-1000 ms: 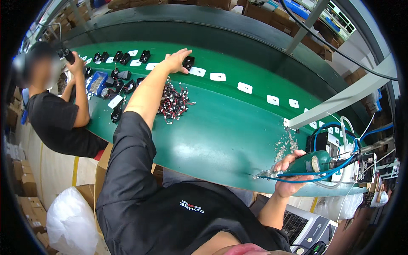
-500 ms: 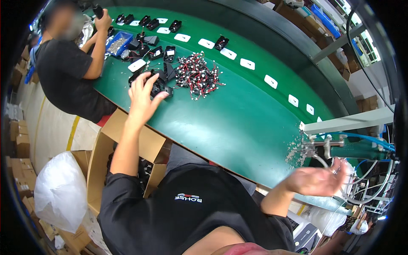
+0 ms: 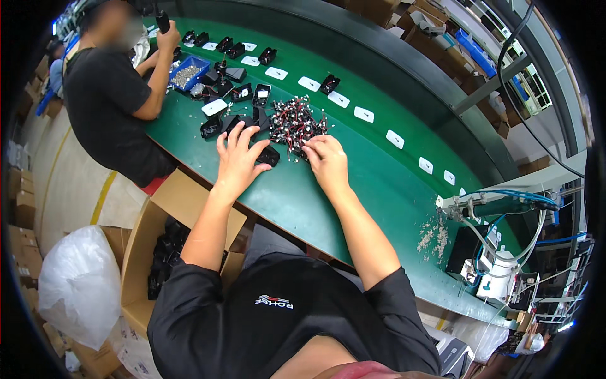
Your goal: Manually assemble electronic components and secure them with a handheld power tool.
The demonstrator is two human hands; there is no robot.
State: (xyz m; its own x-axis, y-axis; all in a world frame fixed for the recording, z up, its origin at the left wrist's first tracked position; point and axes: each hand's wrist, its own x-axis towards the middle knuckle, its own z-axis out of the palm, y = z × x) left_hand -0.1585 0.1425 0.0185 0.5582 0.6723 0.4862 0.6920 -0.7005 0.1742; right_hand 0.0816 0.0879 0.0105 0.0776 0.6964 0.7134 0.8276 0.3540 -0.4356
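My left hand [image 3: 239,158] hovers with curved fingers apart over a group of black plastic housings. One black housing [image 3: 270,156] lies by its thumb, and another housing [image 3: 211,128] is beyond its fingers. A tangled pile of red and black wire leads [image 3: 294,123] with white connectors sits to the right of these. At the pile's near right edge my right hand [image 3: 328,164] has thumb and fingers pinched together. What is between those fingertips is too small to make out. A white plate [image 3: 214,107] rests among the housings.
On the green belt [image 3: 353,85] several white plates and black housings form a row. A blue bin [image 3: 189,73] of small parts stands near a person [image 3: 113,95] at left. Pneumatic equipment [image 3: 499,265] and scattered small parts [image 3: 433,237] are at right. An open carton [image 3: 140,278] sits below.
My right hand has moved from the tubed equipment at right to the wire pile, and its fingers have closed. My left hand has shifted slightly right and nearer. The tubed equipment has swung back.
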